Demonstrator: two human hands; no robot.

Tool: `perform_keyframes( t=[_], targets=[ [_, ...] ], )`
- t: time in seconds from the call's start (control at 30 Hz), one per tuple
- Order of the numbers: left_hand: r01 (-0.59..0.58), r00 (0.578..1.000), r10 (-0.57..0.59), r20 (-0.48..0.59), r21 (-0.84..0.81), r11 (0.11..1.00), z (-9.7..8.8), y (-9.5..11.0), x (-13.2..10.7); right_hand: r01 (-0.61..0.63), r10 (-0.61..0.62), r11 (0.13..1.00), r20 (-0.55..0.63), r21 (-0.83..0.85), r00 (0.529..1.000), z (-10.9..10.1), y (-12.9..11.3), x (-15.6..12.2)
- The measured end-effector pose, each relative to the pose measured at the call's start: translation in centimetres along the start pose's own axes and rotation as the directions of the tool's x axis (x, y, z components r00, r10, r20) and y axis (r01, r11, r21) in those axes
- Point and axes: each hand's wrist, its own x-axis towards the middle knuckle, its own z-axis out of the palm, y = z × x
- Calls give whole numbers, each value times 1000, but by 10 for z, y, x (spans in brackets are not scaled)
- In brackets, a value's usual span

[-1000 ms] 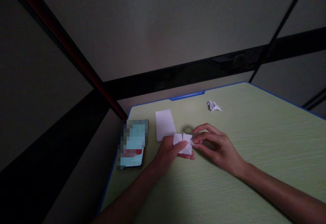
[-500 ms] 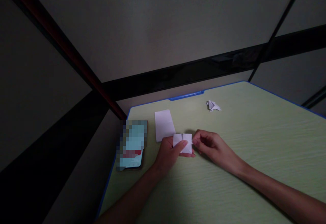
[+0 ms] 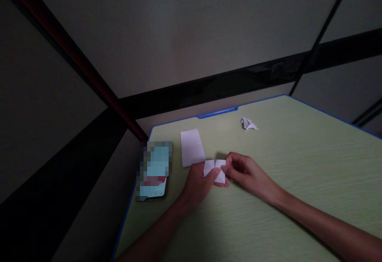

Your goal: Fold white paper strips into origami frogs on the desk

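Note:
A small white folded paper [image 3: 215, 168] is held just above the pale green table [image 3: 268, 198]. My left hand [image 3: 198, 182] grips it from the left, thumb on top. My right hand [image 3: 246, 172] is curled and pinches the paper's right edge. Both hands meet at the paper near the table's left half. What lies under the fingers is hidden.
A white rectangular sheet [image 3: 191, 147] lies flat just behind my left hand. A phone [image 3: 153, 170] with a lit screen overhangs the table's left edge. A small folded paper figure [image 3: 248, 124] sits near the far edge, by a blue handle [image 3: 217, 112]. Dark walls surround the table.
My right hand's fingers have curled in from spread to a pinch on the paper's right edge. The paper's right flap now looks pressed flatter. My left hand has barely moved.

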Motion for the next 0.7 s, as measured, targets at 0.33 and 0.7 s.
perform_keyframes(
  t=[0.33,0.7],
  targets=[
    [-23,999,30,-42,158,987,-2,-10,5,68,-60,974,45,-216,997,-3,1,0],
    [-51,989,21,147,204,978,-12,-4,5,-12,25,991,98,-131,995,-6,-1,3]
  ],
)
